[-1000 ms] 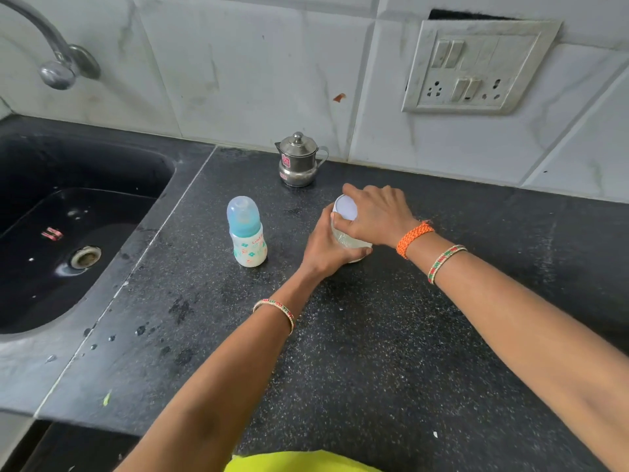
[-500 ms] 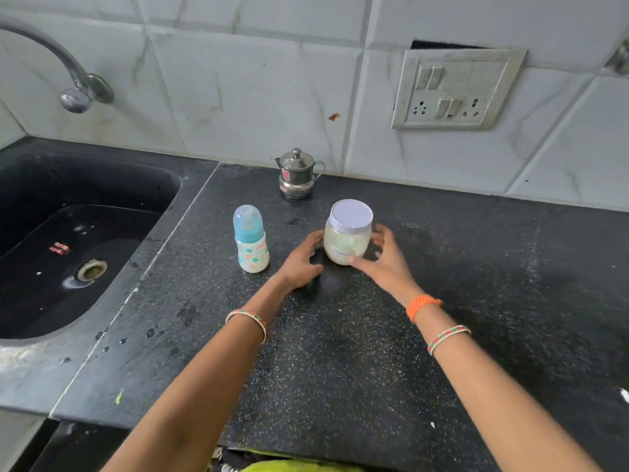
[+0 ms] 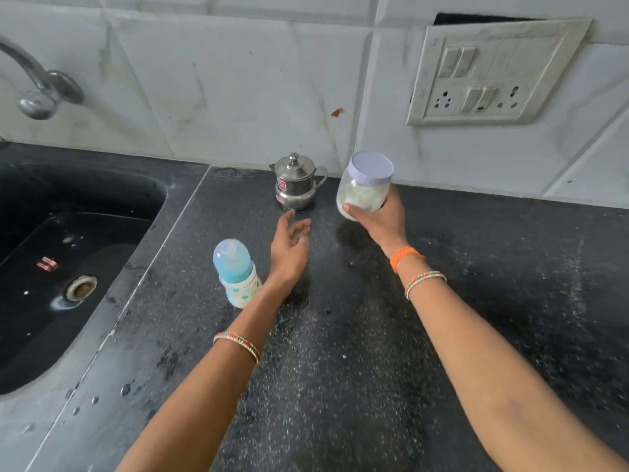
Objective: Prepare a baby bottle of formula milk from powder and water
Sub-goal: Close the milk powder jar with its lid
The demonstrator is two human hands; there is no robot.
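A clear jar (image 3: 365,185) with a pale lilac lid and white powder inside is lifted off the black counter, tilted, with my right hand (image 3: 381,221) shut around its lower part. My left hand (image 3: 289,248) hovers open and empty to the left of the jar, fingers spread. Just left of that hand a small baby bottle (image 3: 238,272) with a blue cap and printed white body stands upright on the counter. A small steel lidded pot (image 3: 296,182) with a spout stands by the wall behind my left hand.
A black sink (image 3: 68,253) with a metal drain lies at the left, with a steel tap (image 3: 37,90) above it. A switch and socket panel (image 3: 490,76) is on the tiled wall at the right. The speckled black counter (image 3: 374,335) stretches toward me.
My right hand has gripped the jar and raised it off the counter. My left hand has let go of the jar and pulled back to the left.
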